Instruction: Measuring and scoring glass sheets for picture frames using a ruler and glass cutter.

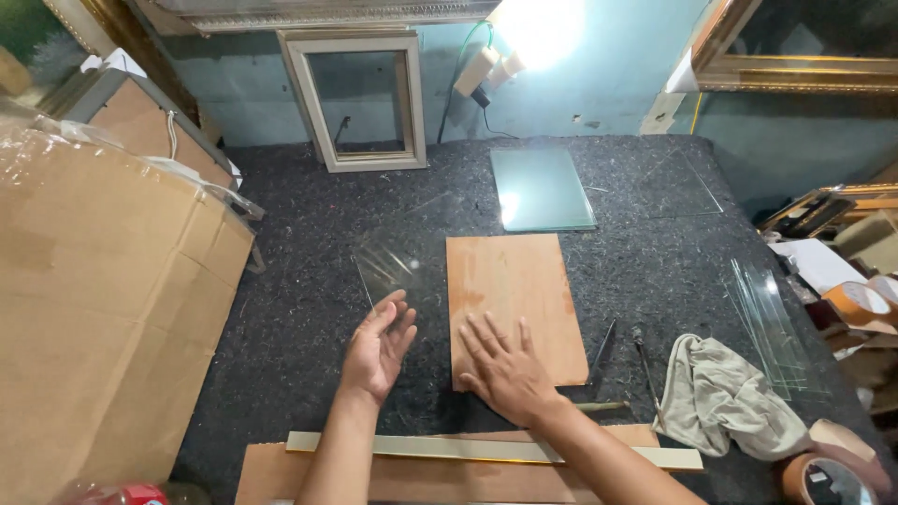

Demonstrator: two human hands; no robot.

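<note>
My right hand point(505, 370) lies flat, fingers spread, on the near end of a brown wooden board point(513, 292) in the middle of the dark felt table point(299, 309). My left hand point(379, 348) is raised beside the board's left edge, fingers apart, touching the near edge of a clear glass pane point(398, 257) that is tilted up off the table. Whether the fingers pinch the pane is unclear.
A stack of glass sheets point(541, 187) lies beyond the board, an empty picture frame point(360, 98) leans on the wall. Right: glass strips point(772, 323), a grey rag point(725, 393), tools point(645, 365), tape rolls point(856, 304). Cardboard box point(103, 299) at left; long moulding strip point(486, 451) near me.
</note>
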